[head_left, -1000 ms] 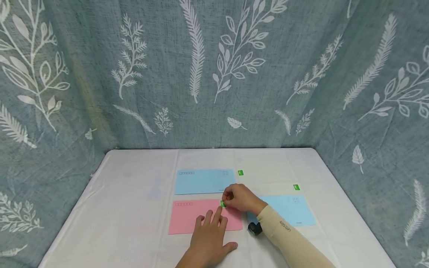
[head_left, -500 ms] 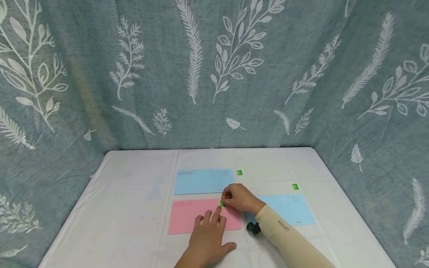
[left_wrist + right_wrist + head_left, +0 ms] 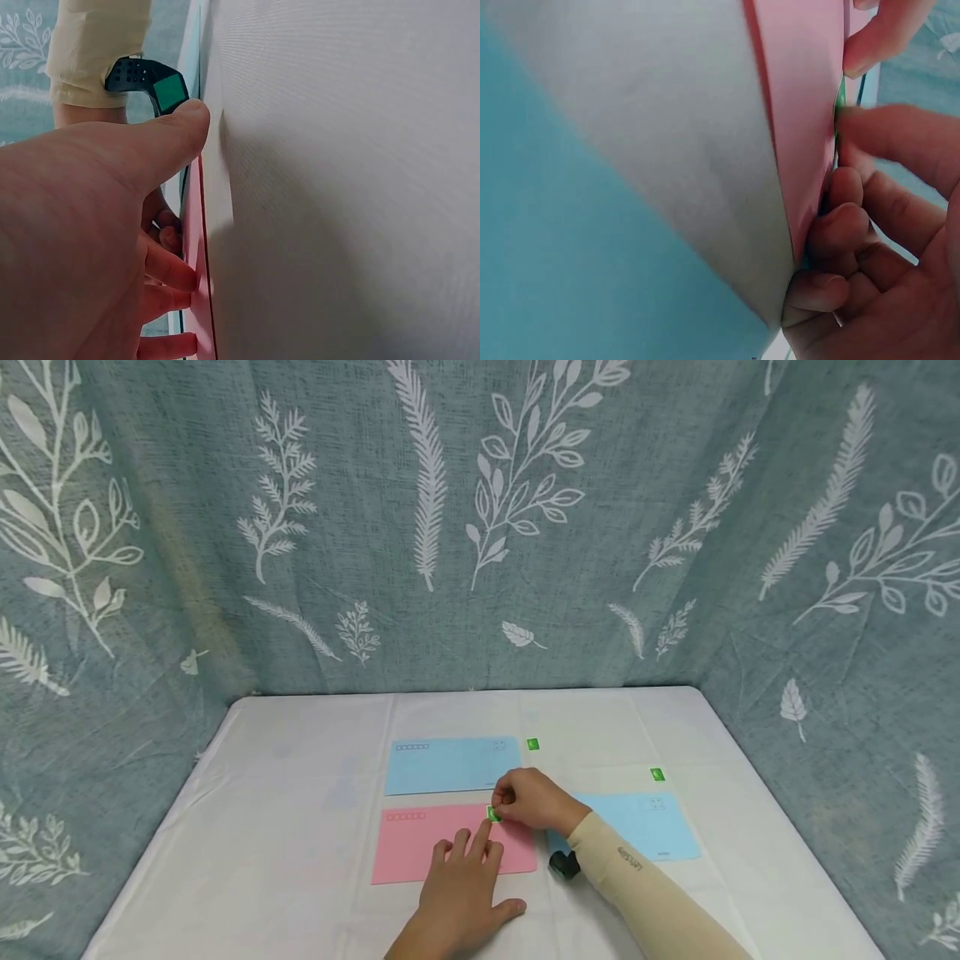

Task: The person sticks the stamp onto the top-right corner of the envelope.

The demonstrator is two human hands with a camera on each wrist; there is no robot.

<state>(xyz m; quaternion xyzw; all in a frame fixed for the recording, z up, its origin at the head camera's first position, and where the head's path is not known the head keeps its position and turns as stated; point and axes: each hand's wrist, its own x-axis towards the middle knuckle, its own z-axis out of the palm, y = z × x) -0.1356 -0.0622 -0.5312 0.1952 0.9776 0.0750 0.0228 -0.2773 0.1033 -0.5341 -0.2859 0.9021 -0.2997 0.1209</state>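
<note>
Right hand [image 3: 531, 798] pinches green stamp [image 3: 492, 814] by right edge.

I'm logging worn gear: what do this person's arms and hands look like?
The left hand and right hand are gloveless. The right arm's cream sleeve has dark lettering; near its cuff is a black perforated strap with a square green face.

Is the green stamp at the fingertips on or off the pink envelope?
On: in the head view, the green stamp lies over the pink envelope, near its top edge, at the right hand. Whether stuck, cannot tell.
</note>
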